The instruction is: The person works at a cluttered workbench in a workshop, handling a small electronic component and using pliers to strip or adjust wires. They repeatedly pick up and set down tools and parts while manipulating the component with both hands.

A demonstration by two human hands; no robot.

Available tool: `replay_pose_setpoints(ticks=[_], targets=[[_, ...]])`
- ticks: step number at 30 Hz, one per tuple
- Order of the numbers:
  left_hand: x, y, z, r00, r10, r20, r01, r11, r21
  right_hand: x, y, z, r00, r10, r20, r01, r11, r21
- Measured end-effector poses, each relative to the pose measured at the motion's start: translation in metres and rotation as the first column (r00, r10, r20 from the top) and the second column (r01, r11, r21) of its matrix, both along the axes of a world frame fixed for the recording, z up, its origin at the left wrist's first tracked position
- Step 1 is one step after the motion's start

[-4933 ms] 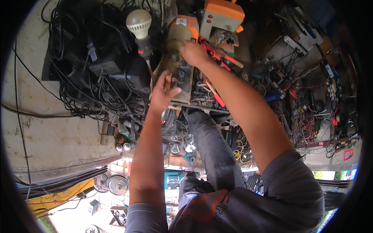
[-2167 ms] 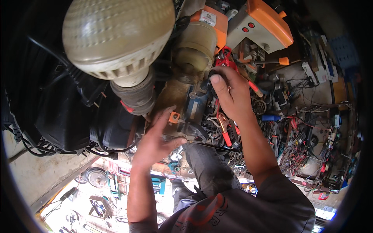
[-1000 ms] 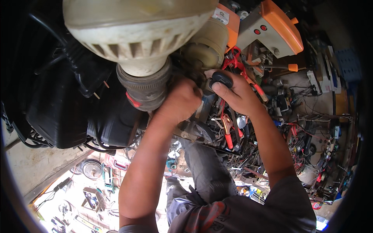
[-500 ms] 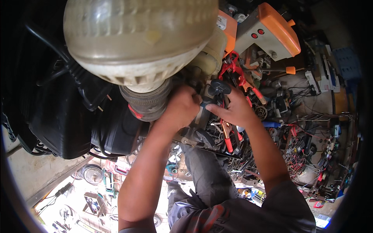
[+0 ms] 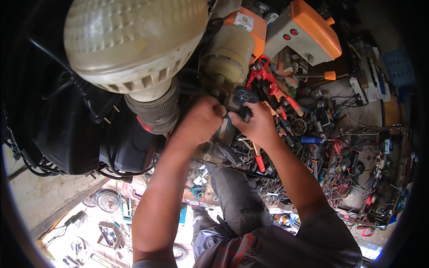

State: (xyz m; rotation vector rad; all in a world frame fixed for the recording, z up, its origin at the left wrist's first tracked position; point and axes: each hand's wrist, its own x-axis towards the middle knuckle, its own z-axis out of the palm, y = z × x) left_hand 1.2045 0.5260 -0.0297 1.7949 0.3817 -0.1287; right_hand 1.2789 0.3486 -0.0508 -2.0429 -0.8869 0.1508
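Above a cluttered bench, my left hand (image 5: 201,119) is closed with its fingers curled beside a grey metal piece (image 5: 227,128). What it grips is hidden behind the knuckles. My right hand (image 5: 255,124) is close by, thumb and bent fingers drawn in toward the left one. A black round-ended part (image 5: 244,95) sits right against its fingertips; whether the fingers hold it or something behind it cannot be seen. Just beyond both hands stands a cloudy yellowish plastic housing (image 5: 229,51). Red-handled pliers (image 5: 259,161) lie below the right hand.
A large bulb (image 5: 134,42) in a dark socket hangs close at upper left. An orange and grey machine (image 5: 304,33) with red buttons stands at the back right. Red-handled tools (image 5: 279,91), a blue cylinder (image 5: 311,140) and tangled wires (image 5: 342,172) crowd the right. Black cases (image 5: 67,134) line the left.
The view has shifted, so the bulb appears further left and the yellowish housing shows more fully. Both hands stay close together at the same spot, the right thumb nearer the left hand.
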Motion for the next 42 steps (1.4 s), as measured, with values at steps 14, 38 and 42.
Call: replay_pose_setpoints(ticks=[14, 38, 42], targets=[[-0.001, 0.001, -0.007, 0.998, -0.029, 0.053, 0.027, 0.999, 0.038, -0.001, 0.003, 0.006, 0.992, 0.005, 0.128, -0.002, 1.0, -0.023], [-0.001, 0.0, -0.003, 0.998, -0.031, 0.06, 0.03, 0.999, 0.029, 0.043, 0.005, 0.1, 0.905, 0.423, -0.046, -0.424, 0.892, -0.155], [-0.001, 0.0, 0.0, 0.998, -0.026, 0.054, 0.025, 0.999, 0.022, 0.048, 0.006, 0.09, 0.911, 0.409, -0.052, -0.413, 0.907, -0.088]])
